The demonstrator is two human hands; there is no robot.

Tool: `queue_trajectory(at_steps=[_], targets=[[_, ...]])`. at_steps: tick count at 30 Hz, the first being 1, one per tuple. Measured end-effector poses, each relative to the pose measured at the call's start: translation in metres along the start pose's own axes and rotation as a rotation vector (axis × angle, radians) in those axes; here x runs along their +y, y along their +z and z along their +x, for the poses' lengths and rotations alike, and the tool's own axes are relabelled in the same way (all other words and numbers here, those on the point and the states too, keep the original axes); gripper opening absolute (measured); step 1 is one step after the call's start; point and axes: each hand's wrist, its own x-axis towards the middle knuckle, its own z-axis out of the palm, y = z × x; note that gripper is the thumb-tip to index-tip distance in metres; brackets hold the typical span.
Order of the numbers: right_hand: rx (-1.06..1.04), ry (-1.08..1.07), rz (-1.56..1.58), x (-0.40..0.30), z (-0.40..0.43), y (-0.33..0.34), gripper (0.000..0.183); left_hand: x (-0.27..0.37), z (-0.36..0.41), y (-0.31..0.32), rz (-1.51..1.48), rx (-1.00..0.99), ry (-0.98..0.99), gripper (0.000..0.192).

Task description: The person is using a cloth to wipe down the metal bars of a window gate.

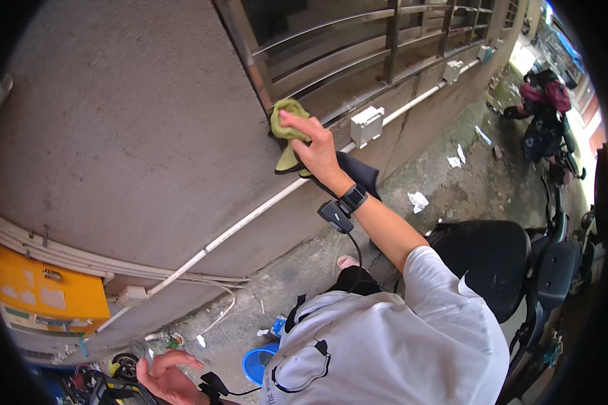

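My right hand [316,147] presses a crumpled yellow-green cloth [289,119] against the lower left corner of a metal-barred window [329,66]. Part of the cloth hangs below my fingers, against the wall. Dark fabric [359,172] shows behind my wrist, and I cannot tell whether it belongs to the cloth. My left hand [169,377] is low at the lower left, in the air, with its fingers apart and nothing in them. A blue plastic bucket [256,367] stands on the ground near it, partly hidden by my shirt.
A white conduit [253,215] with junction boxes [367,126] runs along the grey wall [147,116] below the window. A yellow box [50,291] is mounted at the left. Behind my right arm stands a scooter with a black seat [479,263]. Paper scraps [417,201] litter the concrete.
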Motion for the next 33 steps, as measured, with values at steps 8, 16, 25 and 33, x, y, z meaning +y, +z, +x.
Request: queue_trajectory(at_steps=[8, 16, 25, 33], targets=[[0.122, 0.035, -0.131, 0.028, -0.011, -0.035, 0.042, -0.028, 0.033, 0.057, -0.180, -0.173, -0.132, 0.045], [-0.034, 0.391, 0.046, 0.020, 0.033, -0.138, 0.034, -0.063, 0.079, 0.148, 0.352, -0.663, -0.210, 0.041], [-0.024, 0.222, -0.159, 0.094, 0.098, -0.203, 0.040, -0.097, 0.166, 0.337, 0.374, -0.546, 0.367, 0.042], [0.639, 0.161, -0.003, 0.113, 0.164, -0.234, 0.034, -0.151, 0.208, 0.421, 0.802, -0.546, 0.284, 0.033]])
